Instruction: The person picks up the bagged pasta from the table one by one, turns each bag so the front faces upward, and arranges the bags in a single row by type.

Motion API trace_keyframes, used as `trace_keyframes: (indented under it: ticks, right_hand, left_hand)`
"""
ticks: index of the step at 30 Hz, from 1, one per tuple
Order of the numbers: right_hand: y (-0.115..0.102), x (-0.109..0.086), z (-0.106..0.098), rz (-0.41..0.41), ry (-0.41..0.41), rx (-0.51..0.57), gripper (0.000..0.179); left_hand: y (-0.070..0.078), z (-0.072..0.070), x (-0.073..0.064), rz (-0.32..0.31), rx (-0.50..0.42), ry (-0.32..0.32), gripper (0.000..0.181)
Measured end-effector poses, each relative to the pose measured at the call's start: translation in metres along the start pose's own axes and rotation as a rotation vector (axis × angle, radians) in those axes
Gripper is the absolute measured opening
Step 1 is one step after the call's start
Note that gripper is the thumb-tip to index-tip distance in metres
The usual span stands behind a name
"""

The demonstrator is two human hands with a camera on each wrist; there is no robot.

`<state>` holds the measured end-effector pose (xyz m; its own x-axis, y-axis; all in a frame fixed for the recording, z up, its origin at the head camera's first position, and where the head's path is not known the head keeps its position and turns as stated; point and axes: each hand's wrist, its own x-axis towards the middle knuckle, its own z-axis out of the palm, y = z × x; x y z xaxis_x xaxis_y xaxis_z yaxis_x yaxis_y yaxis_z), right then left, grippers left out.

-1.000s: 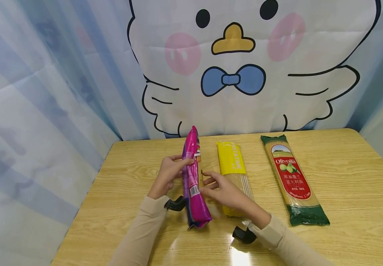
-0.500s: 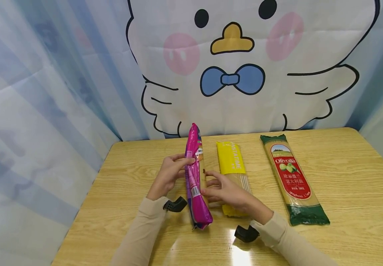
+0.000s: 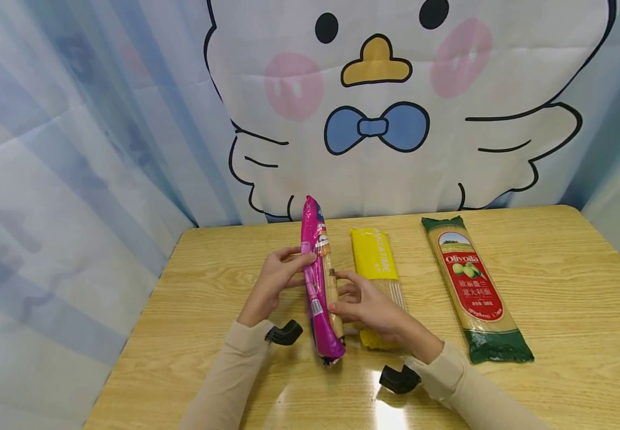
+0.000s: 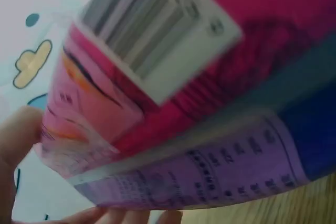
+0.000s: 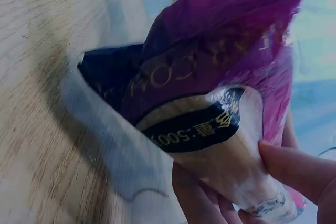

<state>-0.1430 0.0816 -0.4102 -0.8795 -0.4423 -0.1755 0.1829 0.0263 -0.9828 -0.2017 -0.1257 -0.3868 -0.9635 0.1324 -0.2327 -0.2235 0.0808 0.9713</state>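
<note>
A magenta and purple packet of pasta point(image 3: 318, 280) is held on its long edge between both hands, above the table. My left hand point(image 3: 274, 282) grips its left side, with the thumb on the upper edge and fingers underneath. From the right, my right hand point(image 3: 366, 303) pinches its lower part between thumb and fingers. The right wrist view shows the packet's clear window point(image 5: 226, 166) with pale strands inside. A barcode point(image 4: 157, 35) and a purple printed panel appear close up in the left wrist view.
A yellow pasta packet point(image 3: 376, 257) lies just right of the held one, partly hidden by my right hand. Farther right lies a green-ended spaghetti packet point(image 3: 473, 286) with a red label. All are on a wooden table point(image 3: 197, 340), with a printed curtain point(image 3: 374, 173) behind.
The magenta packet has turned so more of its clear side faces up, and has shifted slightly right. My right hand's fingers have closed around its right side.
</note>
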Motion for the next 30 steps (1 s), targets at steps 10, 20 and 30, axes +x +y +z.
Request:
trace_keyframes:
  ticks: [10,20,30]
  right_hand:
    - [-0.006,-0.001,0.005,-0.032,0.08,-0.088,0.071]
    - [-0.013,-0.002,0.012,-0.071,0.131,-0.226,0.071]
    - [-0.014,-0.003,0.02,-0.128,0.162,-0.352,0.063]
  left_hand:
    - [0.018,0.009,-0.016,0.154,0.08,0.144,0.062]
    - [0.028,0.017,-0.02,0.142,0.132,0.189,0.056]
    - [0.022,0.013,-0.014,0.125,0.157,0.199,0.051]
